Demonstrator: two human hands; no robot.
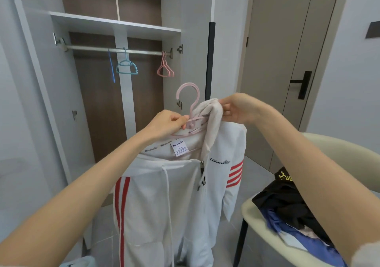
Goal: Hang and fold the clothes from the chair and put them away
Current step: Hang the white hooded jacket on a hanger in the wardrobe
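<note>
While on 1 hanger, 1 jkt

A white zip hoodie with red sleeve stripes hangs upright on a pink hanger, its zip partly open and its hood bunched at the right shoulder. On the cream chair to its right lies a heap of black and blue clothes.

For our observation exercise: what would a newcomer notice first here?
The white hoodie with red stripes, held up centrally on a pink hanger: the left hand grips the hanger, the right hand pinches the hood. Behind, the wardrobe rail carries bare hangers; right, a chair holds dark clothes.
</note>
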